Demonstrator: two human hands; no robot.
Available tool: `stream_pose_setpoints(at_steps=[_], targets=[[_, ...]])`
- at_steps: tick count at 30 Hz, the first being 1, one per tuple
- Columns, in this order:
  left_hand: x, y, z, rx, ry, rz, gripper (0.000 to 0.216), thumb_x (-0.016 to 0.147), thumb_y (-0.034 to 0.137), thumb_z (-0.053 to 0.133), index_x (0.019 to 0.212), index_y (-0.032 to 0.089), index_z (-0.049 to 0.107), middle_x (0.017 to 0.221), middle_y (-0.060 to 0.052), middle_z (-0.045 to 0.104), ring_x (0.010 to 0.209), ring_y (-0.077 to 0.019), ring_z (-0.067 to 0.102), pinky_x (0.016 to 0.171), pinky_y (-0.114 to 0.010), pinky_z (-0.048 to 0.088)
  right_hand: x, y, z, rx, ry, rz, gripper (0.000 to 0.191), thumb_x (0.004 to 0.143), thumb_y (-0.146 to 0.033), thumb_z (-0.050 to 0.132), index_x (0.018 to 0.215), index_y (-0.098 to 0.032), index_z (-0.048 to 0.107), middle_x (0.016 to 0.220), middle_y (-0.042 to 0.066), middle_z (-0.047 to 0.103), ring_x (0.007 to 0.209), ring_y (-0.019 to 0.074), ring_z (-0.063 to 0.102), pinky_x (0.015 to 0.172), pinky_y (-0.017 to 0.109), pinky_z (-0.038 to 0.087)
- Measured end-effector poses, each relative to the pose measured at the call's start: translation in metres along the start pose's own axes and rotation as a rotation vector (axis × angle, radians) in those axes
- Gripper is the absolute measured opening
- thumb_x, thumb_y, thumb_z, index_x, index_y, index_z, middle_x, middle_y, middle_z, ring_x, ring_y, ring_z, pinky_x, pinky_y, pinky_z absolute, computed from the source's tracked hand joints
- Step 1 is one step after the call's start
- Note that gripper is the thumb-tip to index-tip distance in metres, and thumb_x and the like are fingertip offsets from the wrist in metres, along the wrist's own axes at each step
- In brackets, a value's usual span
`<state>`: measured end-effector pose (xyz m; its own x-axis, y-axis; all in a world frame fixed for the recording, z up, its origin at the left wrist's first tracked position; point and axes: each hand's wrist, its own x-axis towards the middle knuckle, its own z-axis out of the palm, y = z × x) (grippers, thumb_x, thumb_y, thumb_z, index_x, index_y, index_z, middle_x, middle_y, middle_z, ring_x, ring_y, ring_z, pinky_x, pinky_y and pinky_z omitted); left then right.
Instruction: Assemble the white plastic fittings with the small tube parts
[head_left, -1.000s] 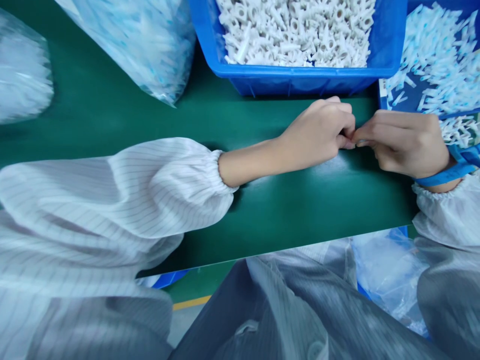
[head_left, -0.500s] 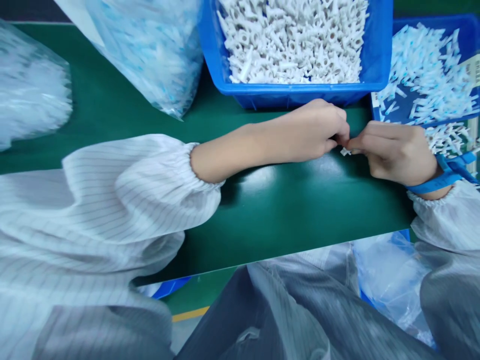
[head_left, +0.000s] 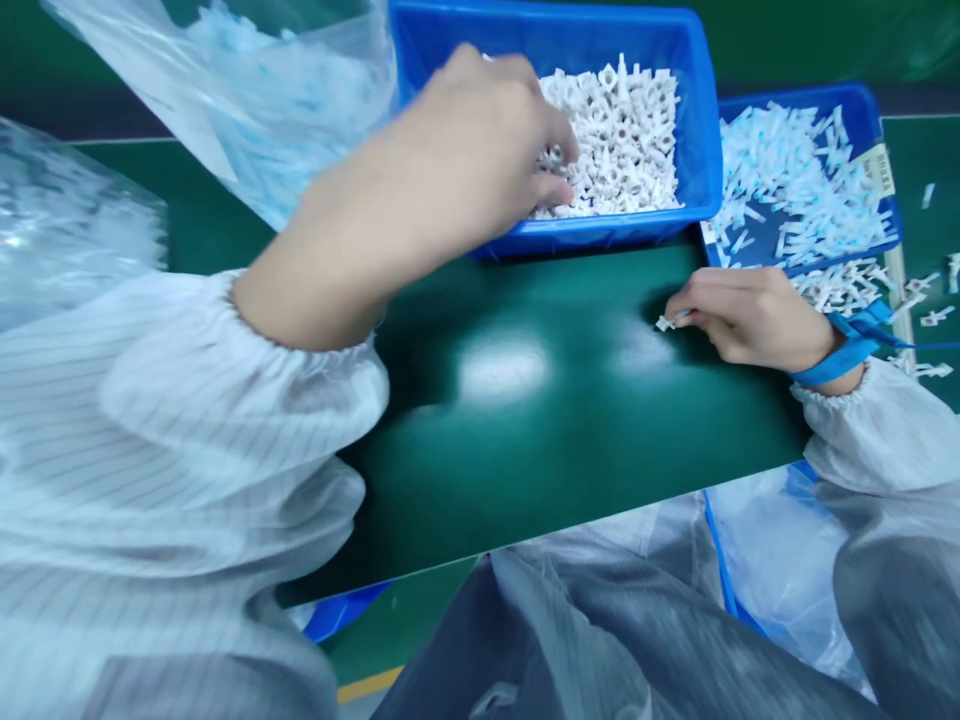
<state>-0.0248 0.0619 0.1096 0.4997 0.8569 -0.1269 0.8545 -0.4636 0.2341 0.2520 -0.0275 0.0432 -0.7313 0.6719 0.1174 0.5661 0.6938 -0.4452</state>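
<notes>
My left hand [head_left: 465, 150] reaches into the blue bin [head_left: 694, 130] of small white plastic parts [head_left: 626, 130], fingers curled over the pile at its near left side; what they hold, if anything, is hidden. My right hand [head_left: 742, 315] rests on the green mat [head_left: 540, 420], pinching a small white plastic part [head_left: 666, 322] between thumb and fingertips. A blue wrist strap [head_left: 836, 360] circles my right wrist.
A second blue tray [head_left: 870, 110] of pale blue-white parts stands to the right of the bin, with loose pieces [head_left: 847, 285] spilled in front. Clear bags of parts [head_left: 285, 90] lie at the back left and far left [head_left: 75, 230]. A plastic-lined bin [head_left: 780, 570] sits below the table edge.
My left hand has left the right hand and moved up into the white-parts bin. The right hand keeps the small part and has stayed put. The view has tilted up.
</notes>
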Motion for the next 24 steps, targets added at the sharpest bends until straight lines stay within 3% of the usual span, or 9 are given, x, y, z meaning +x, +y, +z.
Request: stream_pose_setpoints(at_steps=[4, 7, 11, 14, 16, 18, 20, 22, 24], targets=[[0.003, -0.002, 0.01, -0.04, 0.002, 0.015, 0.034, 0.11, 0.004, 0.07, 0.142, 0.0, 0.084, 0.156, -0.031, 0.073, 0.162, -0.0499, 0.061, 0.141, -0.068, 0.042, -0.003, 0.0, -0.016, 0.082, -0.068, 0.028, 0.033, 0.121, -0.032, 0.051, 0.111, -0.027, 0.082, 0.105, 0.007, 0.085, 0.089, 0.0231, 0.079, 0.083, 0.037, 0.062], [0.001, -0.001, 0.013, -0.064, 0.038, 0.011, 0.03, 0.109, 0.003, 0.07, 0.133, -0.002, 0.086, 0.154, -0.032, 0.074, 0.159, -0.0555, 0.06, 0.136, -0.077, 0.044, -0.012, 0.001, -0.041, 0.137, -0.131, 0.07, 0.032, 0.12, -0.043, 0.061, 0.101, -0.027, 0.082, 0.09, 0.003, 0.083, 0.071, 0.0201, 0.072, 0.068, 0.036, 0.054], [0.001, -0.002, 0.018, -0.072, 0.107, 0.043, 0.027, 0.108, 0.001, 0.069, 0.126, 0.0, 0.089, 0.148, -0.03, 0.076, 0.154, -0.0577, 0.062, 0.128, -0.078, 0.047, -0.029, 0.013, -0.073, 0.203, -0.272, 0.218, 0.061, 0.114, -0.071, 0.07, 0.073, -0.025, 0.07, 0.054, -0.004, 0.058, 0.046, 0.0115, 0.049, 0.048, 0.033, 0.035], [0.002, -0.004, 0.022, -0.074, 0.114, 0.019, 0.028, 0.109, 0.0, 0.067, 0.128, 0.003, 0.088, 0.153, -0.026, 0.074, 0.155, -0.0539, 0.061, 0.128, -0.075, 0.045, -0.04, 0.028, -0.088, 0.239, -0.43, 0.396, 0.079, 0.105, -0.092, 0.065, 0.064, -0.025, 0.066, 0.049, -0.003, 0.05, 0.042, 0.0093, 0.04, 0.043, 0.031, 0.028], [0.003, -0.004, 0.023, -0.092, 0.131, 0.002, 0.029, 0.111, 0.0, 0.066, 0.131, 0.005, 0.087, 0.159, -0.023, 0.07, 0.157, -0.0504, 0.059, 0.129, -0.072, 0.043, -0.046, 0.037, -0.094, 0.218, -0.437, 0.507, 0.084, 0.095, -0.102, 0.067, 0.062, -0.024, 0.067, 0.049, -0.002, 0.05, 0.044, 0.0094, 0.039, 0.043, 0.031, 0.028], [0.004, -0.004, 0.022, -0.133, 0.182, -0.008, 0.03, 0.112, 0.001, 0.065, 0.132, 0.006, 0.086, 0.162, -0.021, 0.069, 0.159, -0.048, 0.058, 0.132, -0.068, 0.039, -0.05, 0.042, -0.096, 0.13, -0.276, 0.606, 0.087, 0.085, -0.108, 0.072, 0.062, -0.024, 0.069, 0.051, -0.001, 0.053, 0.047, 0.0102, 0.04, 0.046, 0.032, 0.03], [0.005, -0.003, 0.021, -0.17, 0.251, -0.026, 0.029, 0.114, 0.005, 0.065, 0.135, 0.007, 0.085, 0.163, -0.018, 0.069, 0.161, -0.0463, 0.056, 0.134, -0.066, 0.035, -0.051, 0.045, -0.095, -0.006, 0.028, 0.669, 0.087, 0.08, -0.109, 0.075, 0.067, -0.023, 0.073, 0.058, 0.002, 0.062, 0.054, 0.0122, 0.048, 0.052, 0.034, 0.035], [0.004, 0.0, 0.018, -0.182, 0.318, -0.058, 0.029, 0.117, 0.013, 0.065, 0.138, 0.01, 0.085, 0.163, -0.016, 0.069, 0.16, -0.0441, 0.055, 0.134, -0.065, 0.033, -0.048, 0.049, -0.093, -0.133, 0.297, 0.691, 0.082, 0.085, -0.103, 0.078, 0.078, -0.022, 0.078, 0.073, 0.007, 0.074, 0.067, 0.0163, 0.061, 0.063, 0.036, 0.044], [0.0, 0.008, 0.017, -0.163, 0.348, -0.038, 0.032, 0.12, 0.019, 0.061, 0.143, 0.014, 0.083, 0.163, -0.014, 0.069, 0.158, -0.0433, 0.057, 0.131, -0.065, 0.036, -0.04, 0.054, -0.091, -0.219, 0.396, 0.69, 0.068, 0.098, -0.087, 0.081, 0.097, -0.019, 0.085, 0.097, 0.014, 0.083, 0.084, 0.0211, 0.072, 0.076, 0.038, 0.052]])
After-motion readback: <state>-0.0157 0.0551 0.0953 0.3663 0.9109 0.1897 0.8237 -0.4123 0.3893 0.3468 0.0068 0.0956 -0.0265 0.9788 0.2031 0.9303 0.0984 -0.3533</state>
